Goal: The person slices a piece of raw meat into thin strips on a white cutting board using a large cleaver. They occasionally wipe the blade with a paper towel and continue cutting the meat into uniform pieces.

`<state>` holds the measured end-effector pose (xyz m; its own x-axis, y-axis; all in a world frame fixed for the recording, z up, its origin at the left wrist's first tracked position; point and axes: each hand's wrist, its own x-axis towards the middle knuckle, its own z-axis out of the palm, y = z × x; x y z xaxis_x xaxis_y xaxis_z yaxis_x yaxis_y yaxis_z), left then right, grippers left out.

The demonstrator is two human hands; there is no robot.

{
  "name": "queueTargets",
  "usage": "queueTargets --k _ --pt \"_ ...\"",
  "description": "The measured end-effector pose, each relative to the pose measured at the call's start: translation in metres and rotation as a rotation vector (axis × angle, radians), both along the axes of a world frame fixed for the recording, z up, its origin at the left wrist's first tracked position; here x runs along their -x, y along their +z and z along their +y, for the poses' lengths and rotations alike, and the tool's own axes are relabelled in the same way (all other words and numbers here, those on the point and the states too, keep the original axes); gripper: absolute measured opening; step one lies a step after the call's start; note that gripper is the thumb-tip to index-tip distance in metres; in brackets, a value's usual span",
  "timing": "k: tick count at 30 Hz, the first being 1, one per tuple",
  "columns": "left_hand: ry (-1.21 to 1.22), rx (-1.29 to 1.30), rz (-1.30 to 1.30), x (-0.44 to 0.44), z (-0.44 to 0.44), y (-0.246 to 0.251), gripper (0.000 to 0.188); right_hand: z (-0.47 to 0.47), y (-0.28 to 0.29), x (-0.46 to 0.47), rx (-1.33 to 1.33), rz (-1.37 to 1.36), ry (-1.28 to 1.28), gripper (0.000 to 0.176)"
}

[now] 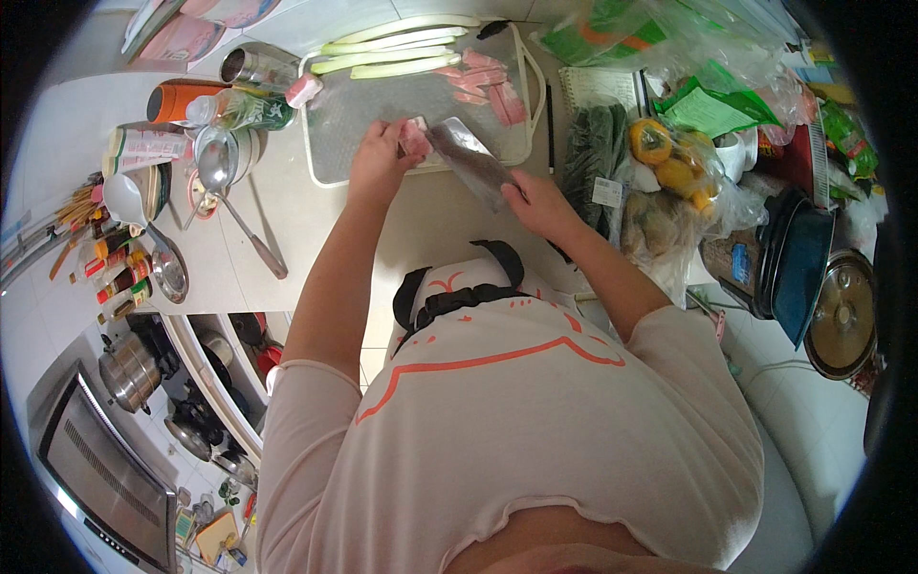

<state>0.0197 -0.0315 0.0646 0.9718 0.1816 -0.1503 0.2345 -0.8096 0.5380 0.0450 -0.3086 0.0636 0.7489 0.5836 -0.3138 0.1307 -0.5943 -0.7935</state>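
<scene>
My left hand (pixel 382 156) grips a small piece of raw meat (pixel 414 138) at the front edge of the cutting board (pixel 358 136). In my right hand (pixel 536 201) is a cleaver (pixel 467 159); its broad blade slants up and left, its far end beside the meat. Cut strips of raw meat (pixel 484 75) lie at the board's upper right. Several pale green stalks (pixel 394 50) run along its far side. Another meat chunk (pixel 304 90) rests at the board's left edge. The cleaver's cutting edge cannot be made out clearly.
Left of the board stand a steel cup (pixel 247 66), a green bottle (pixel 247 109) and an orange-lidded container (pixel 172 102). A ladle (pixel 216 166) lies nearer me. At right are bagged dark green vegetables (pixel 592 168), bagged orange fruit (pixel 674 172), a notebook (pixel 599 85) and a black stick (pixel 550 129).
</scene>
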Motion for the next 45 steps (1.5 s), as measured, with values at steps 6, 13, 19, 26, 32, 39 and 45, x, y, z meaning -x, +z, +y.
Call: queueTargets --k 6,13,19,26,32,39,45 --pt "-0.029 -0.031 0.012 -0.002 0.001 -0.001 0.062 0.007 0.006 -0.004 0.124 0.118 0.021 0.027" --pt "-0.101 -0.073 -0.004 -0.004 0.003 -0.004 0.061 0.011 0.018 -0.017 0.161 0.053 0.068 0.027" --pt "-0.077 -0.055 0.027 -0.005 0.001 -0.003 0.061 0.005 0.001 -0.008 0.155 0.110 0.088 0.028" --pt "-0.020 -0.054 0.034 -0.003 0.005 0.002 0.058 0.033 -0.012 0.001 0.082 0.186 -0.037 0.030" --pt "0.000 0.031 0.031 -0.002 0.009 -0.009 0.060 0.052 -0.036 -0.005 -0.078 0.022 -0.088 0.030" --pt "0.044 0.010 -0.056 -0.001 0.004 -0.009 0.058 0.034 -0.026 -0.008 0.022 0.042 -0.004 0.029" --pt "0.202 0.226 -0.028 0.001 -0.001 -0.017 0.062 0.036 -0.017 -0.003 0.020 0.335 -0.092 0.028"
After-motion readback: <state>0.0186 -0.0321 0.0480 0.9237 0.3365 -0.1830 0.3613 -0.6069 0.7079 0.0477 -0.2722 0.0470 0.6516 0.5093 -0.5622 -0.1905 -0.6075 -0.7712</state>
